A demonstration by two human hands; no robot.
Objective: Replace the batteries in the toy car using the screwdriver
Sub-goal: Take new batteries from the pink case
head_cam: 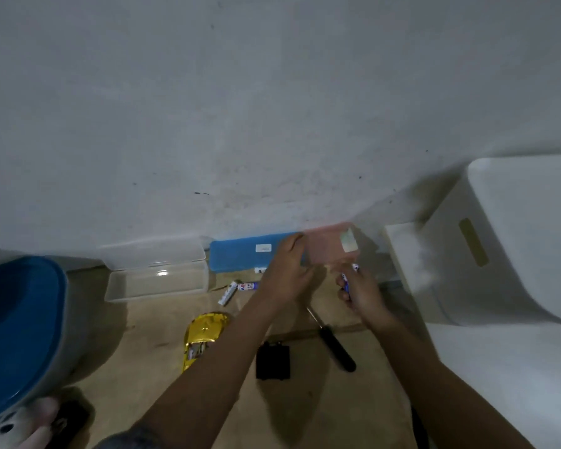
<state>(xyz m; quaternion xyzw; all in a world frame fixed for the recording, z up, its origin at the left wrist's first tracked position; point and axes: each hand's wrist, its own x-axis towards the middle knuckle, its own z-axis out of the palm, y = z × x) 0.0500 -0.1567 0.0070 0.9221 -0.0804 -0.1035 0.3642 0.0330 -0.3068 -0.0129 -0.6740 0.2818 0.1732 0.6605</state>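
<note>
Gold toy car [201, 338] lies near your left forearm. Your left hand [284, 273] grasps the pink box [329, 246]; your right hand [358, 291] grips a battery [346, 280]. Screwdriver [334, 343] lies between your forearms.

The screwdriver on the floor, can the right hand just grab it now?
Probably not yet: the right hand already grips batteries. The screwdriver lies uncovered just below it, nothing blocking.

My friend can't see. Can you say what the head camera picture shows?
Two hands reach over a floor: the right hand holds batteries, the left hand touches a pink box. Nearby lie a gold toy car, screwdriver and black cover.
</note>
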